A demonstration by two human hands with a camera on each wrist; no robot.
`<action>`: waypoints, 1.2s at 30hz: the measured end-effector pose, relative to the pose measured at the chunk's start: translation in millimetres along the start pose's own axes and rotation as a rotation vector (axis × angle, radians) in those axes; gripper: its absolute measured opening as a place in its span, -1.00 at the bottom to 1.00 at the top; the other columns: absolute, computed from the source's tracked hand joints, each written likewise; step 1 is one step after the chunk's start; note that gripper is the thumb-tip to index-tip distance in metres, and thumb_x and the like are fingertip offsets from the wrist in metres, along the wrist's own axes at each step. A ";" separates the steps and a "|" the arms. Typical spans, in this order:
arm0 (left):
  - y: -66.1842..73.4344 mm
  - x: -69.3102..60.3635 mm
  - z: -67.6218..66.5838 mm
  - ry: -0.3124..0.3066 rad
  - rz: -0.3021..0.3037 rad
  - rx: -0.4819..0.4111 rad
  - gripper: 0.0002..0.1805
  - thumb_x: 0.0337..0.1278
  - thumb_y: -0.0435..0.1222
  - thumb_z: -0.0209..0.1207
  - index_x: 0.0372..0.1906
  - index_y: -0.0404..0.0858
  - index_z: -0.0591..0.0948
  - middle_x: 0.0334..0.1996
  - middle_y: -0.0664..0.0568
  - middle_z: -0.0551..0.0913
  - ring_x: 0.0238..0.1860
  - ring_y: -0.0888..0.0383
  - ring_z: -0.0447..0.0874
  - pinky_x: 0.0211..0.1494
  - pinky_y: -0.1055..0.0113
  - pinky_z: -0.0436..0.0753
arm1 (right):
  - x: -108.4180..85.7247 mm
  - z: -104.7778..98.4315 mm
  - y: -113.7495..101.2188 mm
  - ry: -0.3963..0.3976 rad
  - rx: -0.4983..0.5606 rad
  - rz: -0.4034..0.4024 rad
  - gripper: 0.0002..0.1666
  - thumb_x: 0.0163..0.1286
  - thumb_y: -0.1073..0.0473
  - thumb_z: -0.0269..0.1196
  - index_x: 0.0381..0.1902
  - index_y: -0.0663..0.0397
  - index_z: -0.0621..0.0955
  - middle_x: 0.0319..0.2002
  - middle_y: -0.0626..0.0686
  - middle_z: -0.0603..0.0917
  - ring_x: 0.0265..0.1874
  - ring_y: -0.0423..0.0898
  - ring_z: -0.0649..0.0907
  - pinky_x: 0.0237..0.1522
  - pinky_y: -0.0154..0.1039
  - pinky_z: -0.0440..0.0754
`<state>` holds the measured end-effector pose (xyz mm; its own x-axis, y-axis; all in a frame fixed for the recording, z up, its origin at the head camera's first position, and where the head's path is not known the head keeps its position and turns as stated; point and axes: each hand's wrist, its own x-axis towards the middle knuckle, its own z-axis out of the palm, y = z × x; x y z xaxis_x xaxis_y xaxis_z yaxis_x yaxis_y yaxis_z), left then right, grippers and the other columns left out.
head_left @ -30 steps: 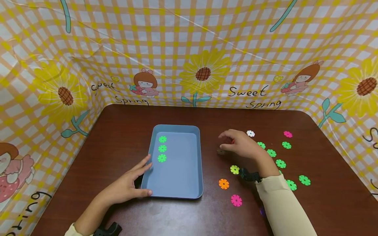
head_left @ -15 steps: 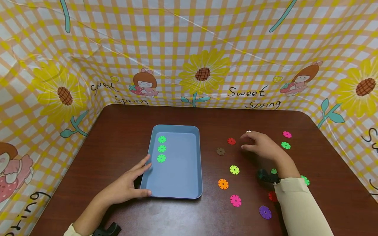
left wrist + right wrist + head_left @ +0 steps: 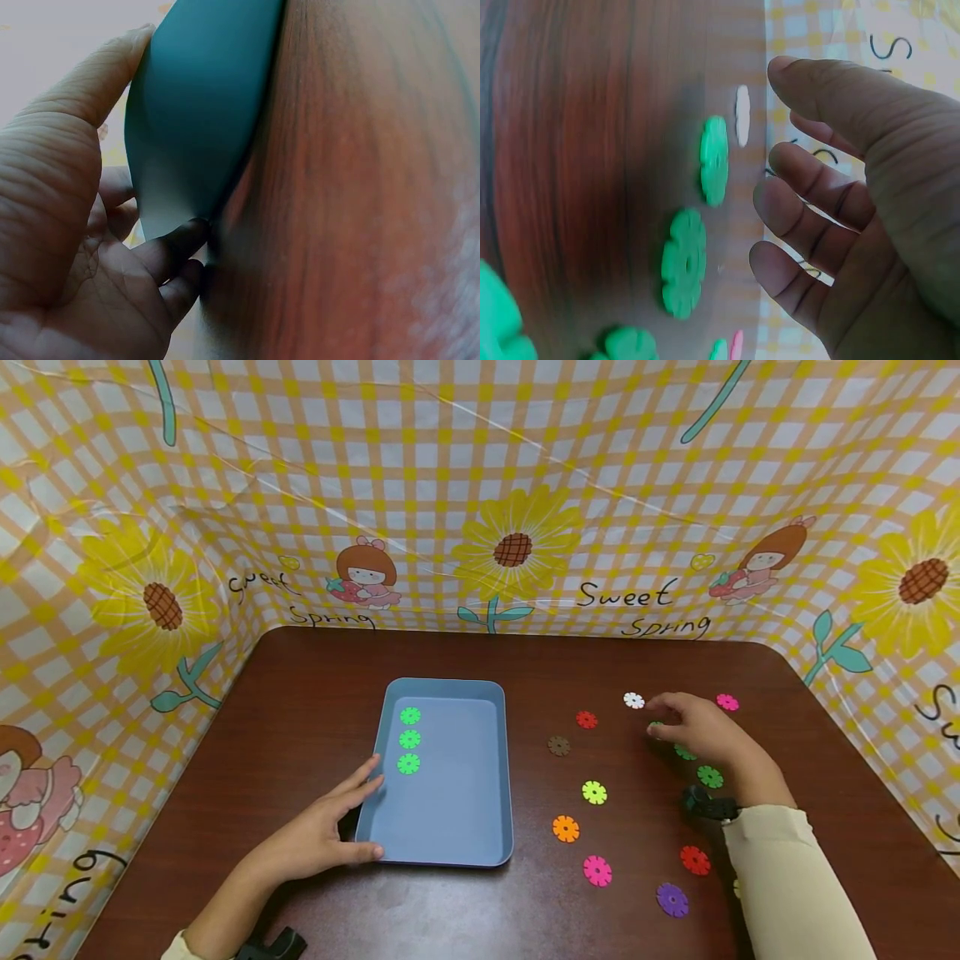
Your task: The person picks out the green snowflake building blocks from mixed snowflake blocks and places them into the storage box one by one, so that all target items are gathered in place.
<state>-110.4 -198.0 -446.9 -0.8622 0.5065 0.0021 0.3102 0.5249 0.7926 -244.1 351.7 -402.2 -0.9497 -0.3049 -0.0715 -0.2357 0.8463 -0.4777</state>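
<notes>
A blue rectangular tray (image 3: 461, 797) lies on the table with three green notched plastic discs (image 3: 409, 739) in a column along its left side. My left hand (image 3: 318, 835) rests against the tray's left and near edges, fingers spread and thumb at the near corner. In the left wrist view its thumb and fingertips touch the tray's wall. My right hand (image 3: 701, 727) hovers at the right over a group of green discs (image 3: 684, 262), thumb and fingers apart with nothing between them. The hand partly covers one green disc, and a white disc (image 3: 633, 700) lies just left of its fingertips.
Between tray and right arm lie a red disc (image 3: 587, 719), a brown disc (image 3: 558, 746), a yellow disc (image 3: 595, 792), an orange disc (image 3: 566, 828) and a pink disc (image 3: 597, 871). A purple disc (image 3: 672, 900) sits nearer. A checked cloth (image 3: 420, 468) surrounds the table.
My right hand has set down the red disc beside the brown one and moved right, over the green discs. The left hand and tray have stayed in place.
</notes>
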 end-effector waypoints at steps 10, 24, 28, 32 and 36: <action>-1.0 0.0 0.2 0.009 0.023 0.013 0.07 -0.02 0.00 0.47 0.51 -0.35 0.21 0.60 0.10 -0.10 0.54 0.03 -0.08 0.39 -0.15 0.20 | -2.8 -2.7 17.3 -0.052 -0.012 0.015 -0.52 0.36 0.13 0.35 0.12 0.31 0.55 0.05 0.32 0.60 0.00 0.23 0.56 -0.03 0.18 0.54; 0.1 -0.5 0.5 0.004 0.021 0.003 0.07 -0.02 -0.01 0.48 0.52 -0.34 0.20 0.60 0.10 -0.10 0.54 0.03 -0.09 0.39 -0.15 0.20 | 0.7 3.7 27.4 -0.080 0.017 0.014 -0.60 0.33 0.19 0.37 0.04 0.31 0.59 -0.10 0.24 0.58 -0.14 0.13 0.53 -0.19 -0.05 0.54; 0.5 -1.0 0.1 -0.001 0.017 0.001 0.07 -0.01 0.00 0.47 0.52 -0.33 0.20 0.60 0.11 -0.11 0.55 0.04 -0.10 0.39 -0.14 0.20 | 0.5 3.4 26.0 -0.090 0.047 0.007 -0.65 0.33 0.22 0.36 -0.01 0.31 0.60 -0.15 0.19 0.57 -0.19 0.07 0.50 -0.24 -0.11 0.52; 0.0 -0.8 -0.4 -0.002 0.015 -0.005 0.07 0.00 0.00 0.47 0.52 -0.34 0.19 0.60 0.10 -0.11 0.55 0.04 -0.10 0.39 -0.14 0.21 | 0.6 3.1 25.0 -0.086 0.031 -0.010 -0.68 0.33 0.21 0.36 -0.05 0.27 0.59 -0.19 0.16 0.56 -0.23 0.05 0.49 -0.28 -0.13 0.50; -0.9 -0.5 0.0 -0.003 0.020 -0.003 0.07 0.00 0.00 0.47 0.52 -0.33 0.19 0.60 0.10 -0.12 0.55 0.04 -0.10 0.39 -0.12 0.22 | 0.5 4.1 25.6 -0.080 0.018 -0.019 -0.73 0.34 0.22 0.36 -0.08 0.24 0.59 -0.23 0.11 0.54 -0.28 0.01 0.47 -0.32 -0.16 0.48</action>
<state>-110.3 -198.7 -447.5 -0.8548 0.5187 0.0163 0.3261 0.5124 0.7944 -249.8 371.5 -418.0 -0.9255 -0.3549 -0.1319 -0.2487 0.8326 -0.4949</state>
